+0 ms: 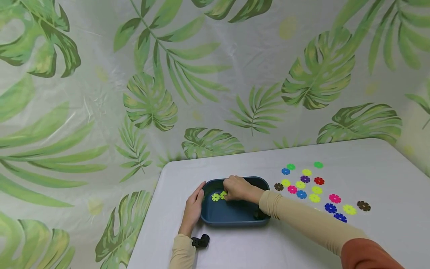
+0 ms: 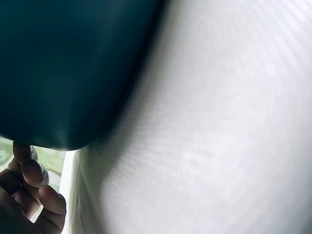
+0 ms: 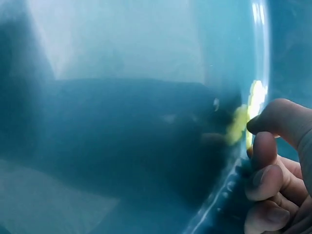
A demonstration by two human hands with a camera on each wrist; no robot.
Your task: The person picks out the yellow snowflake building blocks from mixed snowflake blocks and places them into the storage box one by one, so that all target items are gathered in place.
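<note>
A dark blue basin (image 1: 231,223) sits on the white-covered table. My left hand (image 1: 194,207) holds its left end, thumb at the rim; in the left wrist view the fingers (image 2: 35,174) bend beside the basin's end. Reaching into the basin, my right hand (image 1: 236,188) has its fingers curled in. The right wrist view shows its thumb and forefinger pinching a yellow notched snowflake disc (image 3: 255,102), seen edge-on by the basin's inner wall. Another yellow snowflake disc (image 1: 215,197) shows inside the basin, left of the right hand.
Many coloured snowflake discs lie scattered on the table right of the basin, among them a red disc (image 1: 319,181), a brown disc (image 1: 364,206) and a green disc (image 1: 318,164). A leaf-patterned sheet (image 1: 215,74) hangs behind the table (image 1: 386,168).
</note>
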